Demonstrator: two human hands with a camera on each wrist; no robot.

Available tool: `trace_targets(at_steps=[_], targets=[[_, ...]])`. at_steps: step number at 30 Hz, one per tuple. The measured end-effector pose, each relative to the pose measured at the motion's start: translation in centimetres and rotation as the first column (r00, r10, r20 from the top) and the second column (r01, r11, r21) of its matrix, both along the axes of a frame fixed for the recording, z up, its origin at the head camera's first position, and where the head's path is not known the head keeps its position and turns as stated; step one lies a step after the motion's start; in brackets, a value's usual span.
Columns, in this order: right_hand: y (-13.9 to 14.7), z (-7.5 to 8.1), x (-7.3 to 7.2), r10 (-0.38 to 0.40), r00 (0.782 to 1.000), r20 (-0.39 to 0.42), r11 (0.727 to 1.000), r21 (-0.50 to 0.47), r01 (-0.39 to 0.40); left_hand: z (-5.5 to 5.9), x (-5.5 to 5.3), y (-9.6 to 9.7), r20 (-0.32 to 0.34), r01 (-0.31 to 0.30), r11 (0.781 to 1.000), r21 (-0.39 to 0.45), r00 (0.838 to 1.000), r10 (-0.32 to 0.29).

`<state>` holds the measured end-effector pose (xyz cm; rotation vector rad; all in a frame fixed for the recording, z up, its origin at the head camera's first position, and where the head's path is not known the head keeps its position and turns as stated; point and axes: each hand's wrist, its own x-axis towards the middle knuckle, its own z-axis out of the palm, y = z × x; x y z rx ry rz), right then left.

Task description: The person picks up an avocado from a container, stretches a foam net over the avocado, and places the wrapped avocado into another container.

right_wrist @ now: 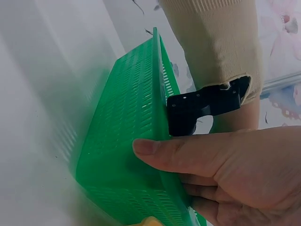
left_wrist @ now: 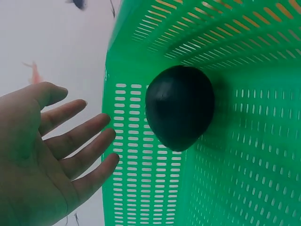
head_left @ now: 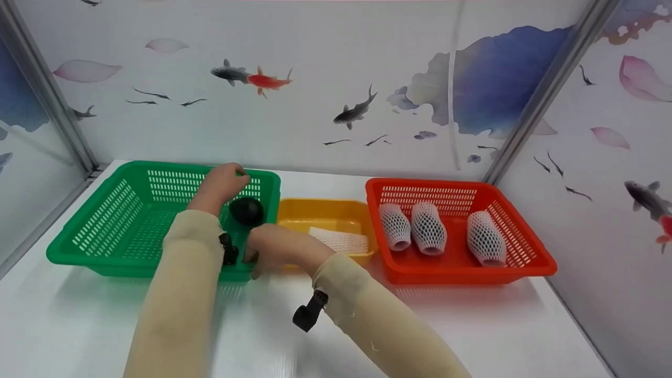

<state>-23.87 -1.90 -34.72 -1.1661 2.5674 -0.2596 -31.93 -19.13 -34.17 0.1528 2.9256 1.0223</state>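
R hand (head_left: 281, 245) gripping green basket (head_left: 115, 259), L hand (head_left: 218, 186) loose — dark obj. (head_left: 247, 211) inside, betw.

Yellow tray (head_left: 324, 211) is my landmark. Left of it I've got the green basket (head_left: 89, 257), dark rounded item (head_left: 247, 211) inside, toward the tray side. I have the left hand (head_left: 220, 184) over that basket's far part, left of the tray, most fingers hidden from me. Right hand (head_left: 278, 244) holds the basket's rim just left of the tray, fingers bent down. White mesh piece (head_left: 340, 240) lies in the tray. Right of it, red basket (head_left: 467, 276): three white mesh sleeves (head_left: 429, 228), two nearer the tray, one farther. Behind the tray, I see a fish-printed wall (head_left: 315, 147).
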Motion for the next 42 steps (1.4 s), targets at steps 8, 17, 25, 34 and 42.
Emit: trace_targets(at_steps=[8,17,25,34,42], targets=[[-0.4,0.2,-0.1,0.026,1.0,-0.004,0.999,0.02,-0.026,-0.5,-0.6,-0.1,0.024,0.016,0.999,-0.043,1.0,-0.015],[-0.9,0.5,0.2,0.038,0.999,-0.006,0.998,0.049,-0.038,-2.1,-1.6,-0.6,0.115,0.06,0.986,-0.154,0.992,-0.043],[-1.0,0.6,0.2,0.066,0.998,0.008,0.997,0.043,-0.066,-3.6,-1.7,-0.4,0.21,0.123,0.976,-0.18,0.974,-0.084],[-0.9,0.8,-0.1,0.011,0.999,0.044,0.999,0.033,-0.012,-3.2,-1.6,0.4,0.378,0.125,0.979,-0.162,0.924,-0.056],[-1.0,1.0,-0.1,0.013,0.999,0.04,0.998,0.054,-0.015,-2.5,-1.1,0.7,0.529,0.038,0.987,-0.153,0.847,0.05]])
